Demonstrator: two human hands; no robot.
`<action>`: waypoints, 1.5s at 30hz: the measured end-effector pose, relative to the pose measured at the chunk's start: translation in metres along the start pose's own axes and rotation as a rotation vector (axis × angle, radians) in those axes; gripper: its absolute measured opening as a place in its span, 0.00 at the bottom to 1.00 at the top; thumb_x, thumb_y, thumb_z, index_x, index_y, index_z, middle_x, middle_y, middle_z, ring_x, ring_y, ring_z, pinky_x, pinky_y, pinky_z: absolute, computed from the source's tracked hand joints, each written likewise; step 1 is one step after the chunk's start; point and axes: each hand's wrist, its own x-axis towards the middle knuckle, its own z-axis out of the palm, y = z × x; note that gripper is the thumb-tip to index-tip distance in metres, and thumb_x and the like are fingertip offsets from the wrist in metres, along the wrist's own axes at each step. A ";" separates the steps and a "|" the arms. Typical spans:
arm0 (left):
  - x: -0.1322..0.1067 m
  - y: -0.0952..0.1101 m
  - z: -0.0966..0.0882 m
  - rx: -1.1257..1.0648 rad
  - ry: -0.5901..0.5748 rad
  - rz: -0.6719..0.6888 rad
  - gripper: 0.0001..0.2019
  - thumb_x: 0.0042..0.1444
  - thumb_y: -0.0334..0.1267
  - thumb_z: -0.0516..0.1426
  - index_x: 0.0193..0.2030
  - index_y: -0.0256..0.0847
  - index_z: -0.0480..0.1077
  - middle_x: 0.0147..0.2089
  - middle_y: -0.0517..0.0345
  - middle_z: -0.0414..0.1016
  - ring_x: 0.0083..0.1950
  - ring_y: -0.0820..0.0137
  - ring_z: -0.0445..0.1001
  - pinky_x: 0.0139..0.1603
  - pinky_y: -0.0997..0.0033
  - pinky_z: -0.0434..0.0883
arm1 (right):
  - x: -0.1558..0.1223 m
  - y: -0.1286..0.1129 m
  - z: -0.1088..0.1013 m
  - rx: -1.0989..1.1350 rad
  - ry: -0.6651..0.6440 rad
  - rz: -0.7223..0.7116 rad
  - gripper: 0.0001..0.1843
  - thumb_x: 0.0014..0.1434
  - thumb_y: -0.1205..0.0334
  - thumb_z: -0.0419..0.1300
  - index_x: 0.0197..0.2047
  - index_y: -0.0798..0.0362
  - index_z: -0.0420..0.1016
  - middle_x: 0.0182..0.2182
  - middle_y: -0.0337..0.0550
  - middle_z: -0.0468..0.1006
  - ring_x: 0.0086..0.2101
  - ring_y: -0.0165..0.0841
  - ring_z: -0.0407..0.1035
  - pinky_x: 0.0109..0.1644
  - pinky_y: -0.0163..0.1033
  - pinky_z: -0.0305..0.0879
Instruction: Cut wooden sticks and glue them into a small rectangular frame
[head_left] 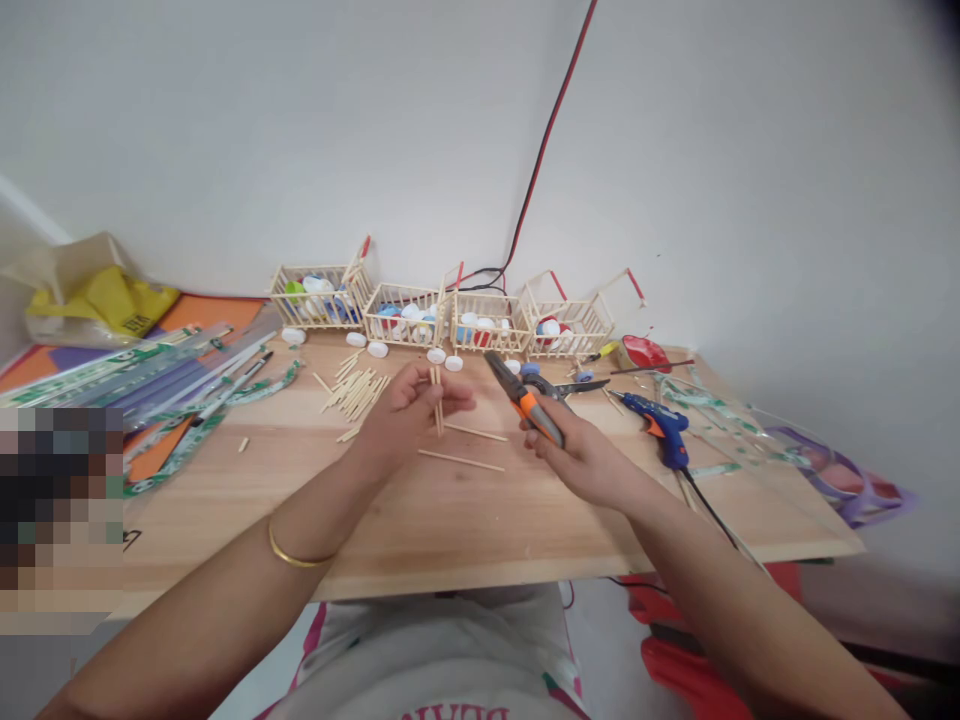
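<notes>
My left hand point(409, 405) pinches a couple of thin wooden sticks point(438, 415), held upright above the table. In my right hand point(577, 450) is a hand cutter point(517, 390) with dark jaws and an orange-and-grey handle, pointing up and to the left, apart from the sticks. Two loose sticks, one of them a lower stick point(461, 461), lie on the wood between my hands. A pile of short cut sticks point(360, 393) is just left of my left hand. Behind the cutter rest black-bladed scissors point(577, 387).
Several small stick-built carts, such as the left cart point(319, 312), stand along the wall with bottle caps inside. A blue glue gun point(660, 425) lies right with its cord trailing off the table point(465, 530). Plastic-wrapped strips point(180, 375) and a yellow bag point(112, 305) are left.
</notes>
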 end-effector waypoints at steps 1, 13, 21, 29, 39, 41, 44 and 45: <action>0.004 -0.001 -0.003 0.044 0.004 0.087 0.10 0.53 0.40 0.59 0.38 0.39 0.63 0.39 0.56 0.77 0.43 0.67 0.77 0.53 0.59 0.68 | 0.002 0.006 0.001 0.007 0.035 0.002 0.09 0.61 0.62 0.49 0.46 0.52 0.62 0.36 0.42 0.68 0.35 0.33 0.64 0.41 0.39 0.62; 0.036 -0.021 -0.024 0.413 -0.061 0.259 0.11 0.57 0.44 0.55 0.41 0.39 0.64 0.47 0.49 0.74 0.53 0.66 0.72 0.59 0.57 0.63 | 0.018 0.033 0.015 0.063 0.159 -0.045 0.09 0.61 0.60 0.50 0.45 0.52 0.62 0.37 0.44 0.69 0.36 0.34 0.65 0.42 0.40 0.61; 0.036 -0.027 -0.027 0.526 -0.034 0.177 0.16 0.56 0.43 0.55 0.50 0.40 0.64 0.42 0.53 0.76 0.48 0.67 0.74 0.55 0.61 0.67 | 0.014 0.036 0.010 0.082 0.150 -0.047 0.16 0.61 0.61 0.50 0.53 0.52 0.60 0.37 0.44 0.69 0.37 0.35 0.65 0.43 0.40 0.61; 0.033 -0.026 -0.024 0.626 -0.005 0.236 0.07 0.57 0.40 0.52 0.39 0.40 0.66 0.42 0.53 0.76 0.48 0.67 0.74 0.53 0.64 0.66 | 0.014 0.033 0.010 0.081 0.143 -0.060 0.16 0.60 0.62 0.51 0.52 0.53 0.61 0.38 0.45 0.70 0.39 0.35 0.65 0.45 0.40 0.60; 0.031 -0.020 -0.022 0.785 -0.019 0.233 0.11 0.58 0.41 0.49 0.39 0.41 0.70 0.43 0.54 0.76 0.47 0.66 0.72 0.51 0.66 0.65 | 0.015 0.030 0.011 0.073 0.105 -0.078 0.13 0.59 0.64 0.50 0.49 0.52 0.61 0.37 0.45 0.69 0.39 0.37 0.65 0.43 0.41 0.61; 0.031 -0.020 -0.023 0.800 -0.037 0.235 0.11 0.59 0.41 0.49 0.39 0.41 0.70 0.43 0.55 0.76 0.47 0.66 0.72 0.51 0.66 0.65 | 0.016 0.030 0.012 0.066 0.090 -0.084 0.12 0.59 0.65 0.50 0.47 0.52 0.61 0.37 0.45 0.69 0.39 0.37 0.65 0.43 0.41 0.61; 0.032 -0.023 -0.025 0.819 -0.027 0.239 0.10 0.59 0.41 0.48 0.39 0.42 0.69 0.43 0.55 0.76 0.46 0.66 0.72 0.50 0.68 0.65 | 0.016 0.030 0.012 0.066 0.082 -0.099 0.09 0.59 0.66 0.50 0.44 0.52 0.61 0.37 0.45 0.68 0.38 0.36 0.64 0.43 0.41 0.61; 0.032 -0.024 -0.026 0.820 -0.020 0.240 0.10 0.59 0.40 0.48 0.40 0.42 0.69 0.43 0.56 0.76 0.46 0.66 0.72 0.49 0.68 0.65 | 0.016 0.030 0.012 0.068 0.082 -0.102 0.08 0.59 0.65 0.50 0.43 0.52 0.61 0.37 0.45 0.68 0.38 0.36 0.64 0.44 0.41 0.61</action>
